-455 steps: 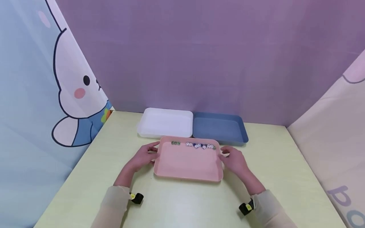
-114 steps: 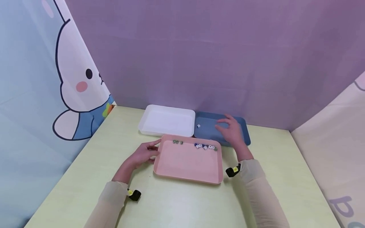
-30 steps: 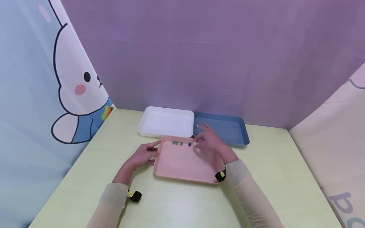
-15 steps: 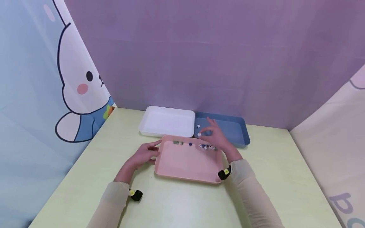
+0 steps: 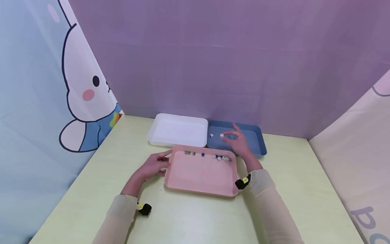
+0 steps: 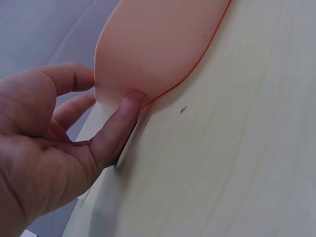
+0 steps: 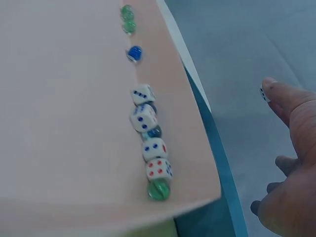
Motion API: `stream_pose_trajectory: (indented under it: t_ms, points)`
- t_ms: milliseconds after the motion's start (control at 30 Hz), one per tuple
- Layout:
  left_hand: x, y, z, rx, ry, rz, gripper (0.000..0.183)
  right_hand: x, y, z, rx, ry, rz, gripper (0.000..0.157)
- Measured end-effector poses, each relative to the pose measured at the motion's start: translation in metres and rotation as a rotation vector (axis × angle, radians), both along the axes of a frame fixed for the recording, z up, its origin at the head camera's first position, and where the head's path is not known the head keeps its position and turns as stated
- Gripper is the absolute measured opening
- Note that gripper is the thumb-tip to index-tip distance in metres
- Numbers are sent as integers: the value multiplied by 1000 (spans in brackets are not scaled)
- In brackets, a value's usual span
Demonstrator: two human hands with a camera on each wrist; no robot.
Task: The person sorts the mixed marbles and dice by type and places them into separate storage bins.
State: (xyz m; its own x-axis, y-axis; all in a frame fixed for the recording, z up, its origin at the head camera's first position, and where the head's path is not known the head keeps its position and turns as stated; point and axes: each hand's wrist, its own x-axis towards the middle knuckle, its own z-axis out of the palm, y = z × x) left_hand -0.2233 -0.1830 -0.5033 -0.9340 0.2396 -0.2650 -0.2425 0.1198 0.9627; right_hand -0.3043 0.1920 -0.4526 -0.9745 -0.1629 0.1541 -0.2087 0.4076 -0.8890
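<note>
My left hand [image 5: 153,165] grips the left end of the pink tray [image 5: 198,176]; in the left wrist view the thumb [image 6: 116,131] lies against its wall, with bent fingers at the rim. My right hand [image 5: 239,142] pinches a white die [image 5: 221,135] between thumb and index finger, over the blue tray [image 5: 251,140]. Another die [image 5: 211,135] lies at that tray's left side. Along the pink tray's far wall sit several white dice [image 7: 143,118], a blue marble [image 7: 134,53], green marbles [image 7: 128,26] and, at the right end, a green marble [image 7: 159,189].
A white tray [image 5: 179,130] stands left of the blue one, both behind the pink tray. All three are on a pale yellow table [image 5: 182,217]. A purple cloth [image 5: 213,67] hangs behind, with printed cloths at both sides.
Over the last second my right hand has lifted a die from the pink tray and carried it up and right over the blue tray. Earlier, it held the pink tray's right end. My left hand stays put.
</note>
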Motion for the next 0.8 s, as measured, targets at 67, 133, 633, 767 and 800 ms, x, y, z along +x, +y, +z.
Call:
stream_pose_trajectory:
  t_ms: [67, 133, 633, 767, 800]
  points:
    - [0, -1, 2, 1, 6, 0, 64, -3, 4, 1, -15, 7, -13, 33]
    - [0, -1, 3, 3, 2, -4, 65, -6, 8, 1, -13, 3, -33, 34]
    - [0, 0, 1, 9, -3, 3, 65, -13, 26, -4, 0, -34, -119, 39]
    - [0, 1, 0, 7, -6, 11, 65, -13, 30, -4, 21, -58, -129, 41]
    - [0, 2, 0, 7, -7, 11, 65, -13, 31, -4, 20, -64, -132, 40]
